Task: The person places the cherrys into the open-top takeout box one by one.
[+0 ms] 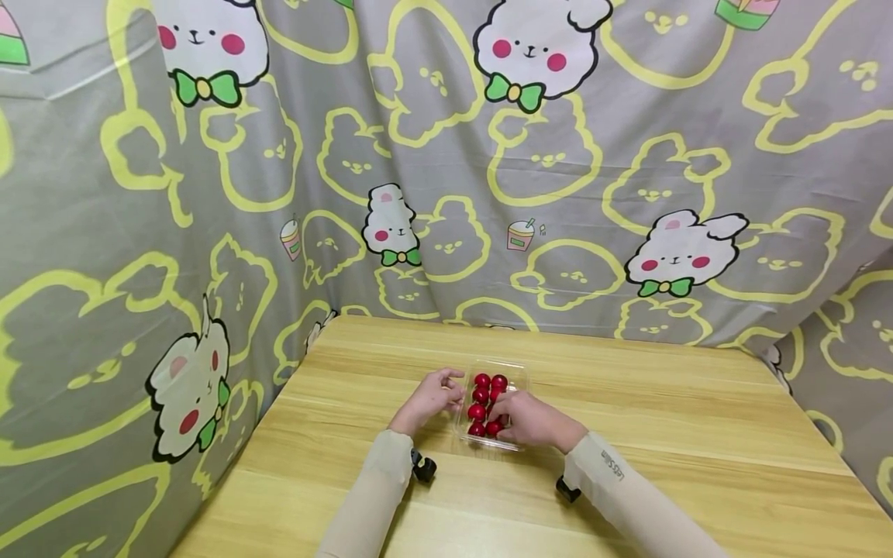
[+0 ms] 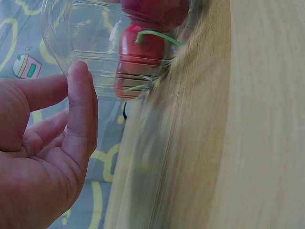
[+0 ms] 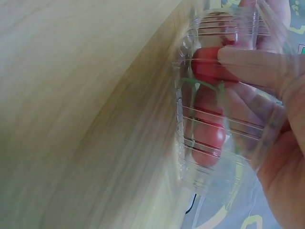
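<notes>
A clear plastic box (image 1: 519, 372) on the table holds several red cherries (image 1: 477, 412), laid in rows. Green stems (image 2: 159, 36) show on some of them. My left hand (image 1: 434, 399) is at the box's left side, its fingertips against the clear wall in the left wrist view, fingers loosely bent. My right hand (image 1: 533, 421) reaches into the box from the right. Seen through the plastic in the right wrist view, its fingers pinch a cherry (image 3: 205, 64); part of that cherry is hidden behind them.
The wooden table (image 1: 670, 434) extends around the box on all sides. A grey curtain (image 1: 446, 170) with yellow outlines and white cartoon animals hangs behind it and at the left. A black mount (image 1: 423, 467) is on the left wrist, another (image 1: 568, 490) on the right.
</notes>
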### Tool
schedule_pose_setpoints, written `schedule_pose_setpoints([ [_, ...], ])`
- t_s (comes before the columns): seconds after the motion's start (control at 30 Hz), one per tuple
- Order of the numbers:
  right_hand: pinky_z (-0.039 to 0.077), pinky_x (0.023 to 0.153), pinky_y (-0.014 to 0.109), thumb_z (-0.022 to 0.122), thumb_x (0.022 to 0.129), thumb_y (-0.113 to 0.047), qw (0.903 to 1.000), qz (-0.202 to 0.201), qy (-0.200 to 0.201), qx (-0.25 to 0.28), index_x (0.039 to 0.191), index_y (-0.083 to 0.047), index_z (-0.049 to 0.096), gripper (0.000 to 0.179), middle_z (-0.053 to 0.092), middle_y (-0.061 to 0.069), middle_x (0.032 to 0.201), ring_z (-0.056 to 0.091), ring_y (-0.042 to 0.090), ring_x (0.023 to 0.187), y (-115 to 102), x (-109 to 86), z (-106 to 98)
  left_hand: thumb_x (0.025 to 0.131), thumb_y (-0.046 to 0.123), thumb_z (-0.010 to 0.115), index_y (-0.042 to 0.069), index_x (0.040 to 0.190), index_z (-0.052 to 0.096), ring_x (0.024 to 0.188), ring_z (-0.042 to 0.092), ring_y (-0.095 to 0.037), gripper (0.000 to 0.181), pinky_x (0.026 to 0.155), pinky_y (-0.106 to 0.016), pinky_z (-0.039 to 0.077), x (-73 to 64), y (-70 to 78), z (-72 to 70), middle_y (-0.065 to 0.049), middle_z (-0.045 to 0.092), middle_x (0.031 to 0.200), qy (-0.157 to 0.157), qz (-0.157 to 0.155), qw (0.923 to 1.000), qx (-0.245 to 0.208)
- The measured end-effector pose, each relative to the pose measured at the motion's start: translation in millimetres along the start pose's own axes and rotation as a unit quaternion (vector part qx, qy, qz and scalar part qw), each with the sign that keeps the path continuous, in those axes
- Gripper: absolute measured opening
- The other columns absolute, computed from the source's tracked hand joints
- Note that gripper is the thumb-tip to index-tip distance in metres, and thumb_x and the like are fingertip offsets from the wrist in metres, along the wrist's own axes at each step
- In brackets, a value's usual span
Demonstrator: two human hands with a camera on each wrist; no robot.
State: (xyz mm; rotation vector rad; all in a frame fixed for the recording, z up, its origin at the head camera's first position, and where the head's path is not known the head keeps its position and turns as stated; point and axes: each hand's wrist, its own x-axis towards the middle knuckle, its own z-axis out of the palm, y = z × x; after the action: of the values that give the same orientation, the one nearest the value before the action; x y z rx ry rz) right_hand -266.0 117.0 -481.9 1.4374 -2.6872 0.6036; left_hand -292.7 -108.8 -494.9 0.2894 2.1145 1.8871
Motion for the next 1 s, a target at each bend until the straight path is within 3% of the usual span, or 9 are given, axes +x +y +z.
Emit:
schedule_pose_setpoints([
  [0.27,0.049,0.065,0.018,0.079,0.075,-0.010,0.9999,0.013,-0.008,0.001,0.088,-0.011,0.072,0.015,0.062,-0.005,0.087,0.055,0.006,0.075,0.3,-1.0,0.7,0.092,-0.004,0.055,-0.010,0.131,0.044,0.068,0.059,-0.016,0.041,0.061,-0.026,0.056,-0.8,-1.4,0.0,-0.010,0.052,0.085,-0.004,0.004,1.0000,0.001],
  [0.57,0.050,0.067,0.020,0.079,0.075,-0.011,0.9999,0.012,0.002,0.009,0.089,-0.010,0.071,0.017,0.063,-0.002,0.088,0.058,0.011,0.077,-1.6,-3.0,-0.2,0.092,-0.003,0.056,-0.009,0.131,0.045,0.068,0.060,-0.016,0.041,0.063,-0.027,0.057,-2.0,0.1,0.4,-0.011,0.053,0.086,-0.005,0.007,0.9999,0.009],
  [0.7,0.052,0.069,0.023,0.078,0.077,-0.014,0.9993,0.030,0.004,0.022,0.093,-0.010,0.071,0.018,0.064,-0.002,0.092,0.060,0.015,0.082,-2.4,-7.5,-2.6,0.092,-0.003,0.056,-0.009,0.132,0.045,0.068,0.060,-0.016,0.042,0.063,-0.026,0.057,-3.7,0.1,-0.3,-0.010,0.053,0.086,-0.004,0.002,1.0000,0.009],
  [0.87,0.053,0.077,0.034,0.070,0.086,-0.020,0.9959,0.074,0.031,0.043,0.097,-0.010,0.071,0.014,0.063,-0.001,0.096,0.061,0.020,0.089,-2.8,-16.6,-10.6,0.092,-0.001,0.056,-0.008,0.132,0.046,0.069,0.060,-0.017,0.042,0.064,-0.029,0.057,-4.8,0.0,0.1,-0.012,0.054,0.088,0.002,-0.005,0.9998,0.016],
  [1.0,0.051,0.086,0.041,0.066,0.090,-0.021,0.9918,0.097,0.076,0.032,0.098,-0.009,0.070,0.015,0.062,0.001,0.101,0.059,0.023,0.097,0.3,-25.3,-17.5,0.093,0.003,0.053,-0.008,0.132,0.045,0.073,0.059,-0.019,0.042,0.067,-0.032,0.058,-7.2,0.8,-0.1,-0.017,0.054,0.094,0.008,-0.010,0.9995,0.030],
])
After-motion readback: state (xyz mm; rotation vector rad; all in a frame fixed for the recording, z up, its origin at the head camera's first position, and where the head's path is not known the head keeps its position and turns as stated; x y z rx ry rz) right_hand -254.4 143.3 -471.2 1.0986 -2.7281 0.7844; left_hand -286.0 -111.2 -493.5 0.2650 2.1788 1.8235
